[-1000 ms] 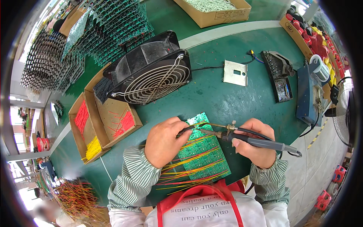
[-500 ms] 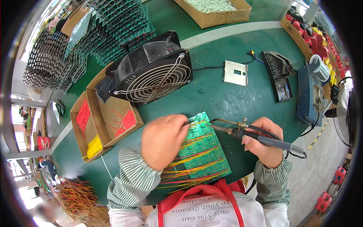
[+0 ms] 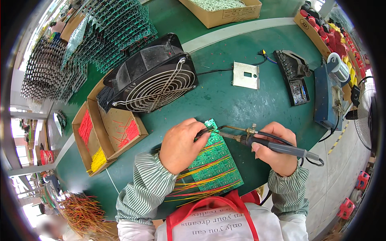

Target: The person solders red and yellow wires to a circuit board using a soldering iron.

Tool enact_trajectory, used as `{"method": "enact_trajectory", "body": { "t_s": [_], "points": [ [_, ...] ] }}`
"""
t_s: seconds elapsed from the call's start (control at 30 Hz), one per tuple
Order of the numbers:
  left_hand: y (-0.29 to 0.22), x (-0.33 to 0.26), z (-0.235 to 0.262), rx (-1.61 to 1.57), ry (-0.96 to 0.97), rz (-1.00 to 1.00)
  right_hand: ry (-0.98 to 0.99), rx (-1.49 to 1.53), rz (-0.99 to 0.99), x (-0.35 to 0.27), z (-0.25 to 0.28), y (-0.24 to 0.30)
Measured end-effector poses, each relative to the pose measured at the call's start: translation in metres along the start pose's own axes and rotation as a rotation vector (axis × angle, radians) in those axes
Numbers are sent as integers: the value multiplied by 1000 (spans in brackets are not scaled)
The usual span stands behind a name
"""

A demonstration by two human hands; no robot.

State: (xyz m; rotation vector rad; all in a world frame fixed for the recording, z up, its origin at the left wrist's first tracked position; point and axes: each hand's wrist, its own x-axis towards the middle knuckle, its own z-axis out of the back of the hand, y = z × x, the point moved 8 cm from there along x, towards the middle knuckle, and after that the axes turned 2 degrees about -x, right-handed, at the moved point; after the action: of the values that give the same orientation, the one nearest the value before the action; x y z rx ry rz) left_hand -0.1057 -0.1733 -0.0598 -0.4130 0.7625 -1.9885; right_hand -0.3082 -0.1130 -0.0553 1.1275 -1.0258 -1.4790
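A green circuit board panel (image 3: 219, 166) lies on the bench before me, with rows of red and yellow wires (image 3: 209, 170) running off its left side. My left hand (image 3: 181, 146) is closed over the panel's upper left, pinching black wires (image 3: 204, 132) whose ends reach the top of the board. Dark strands also show behind that hand. In my right hand (image 3: 278, 154) is a grey soldering iron (image 3: 279, 148), fitted with a thin curved feed tube (image 3: 235, 128). Its tip points left at the board's upper part, close to the black wire ends; contact is hard to make out.
Beyond my left hand stands a black fan (image 3: 155, 86) beside a cardboard box (image 3: 140, 136) of cut wires. A metal plate (image 3: 246, 75), a black iron stand (image 3: 295, 80) and a blue soldering station (image 3: 327, 94) with a solder spool (image 3: 339, 69) stand farther right. Stacked boards (image 3: 114, 34) rise at the back left.
My left hand has shifted right over the board, and more of the black wires shows. The iron keeps its place near the board's top. The whole view has shifted slightly.
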Motion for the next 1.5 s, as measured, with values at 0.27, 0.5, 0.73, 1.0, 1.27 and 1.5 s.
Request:
{"method": "enact_trajectory", "body": {
  "t_s": [0.27,0.5,0.73,1.0,1.27,1.5],
  "points": [
    [0,-1,0,-10,5,11,-9,19,12,-5,5,5],
    [-15,-22,52,350,-240,-99,-6,-3,65,-20,9,10],
    [9,-78,33,10,-11,142,199,1,164,-35,-33,18],
    [22,-78,23,-99,15,202,209,12,167,-34,-54,13],
    [24,-76,21,-124,38,172,235,14,120,-29,-58,9],
    [24,-74,21,-109,54,154,223,58,87,-28,-53,9]
  ]
}}
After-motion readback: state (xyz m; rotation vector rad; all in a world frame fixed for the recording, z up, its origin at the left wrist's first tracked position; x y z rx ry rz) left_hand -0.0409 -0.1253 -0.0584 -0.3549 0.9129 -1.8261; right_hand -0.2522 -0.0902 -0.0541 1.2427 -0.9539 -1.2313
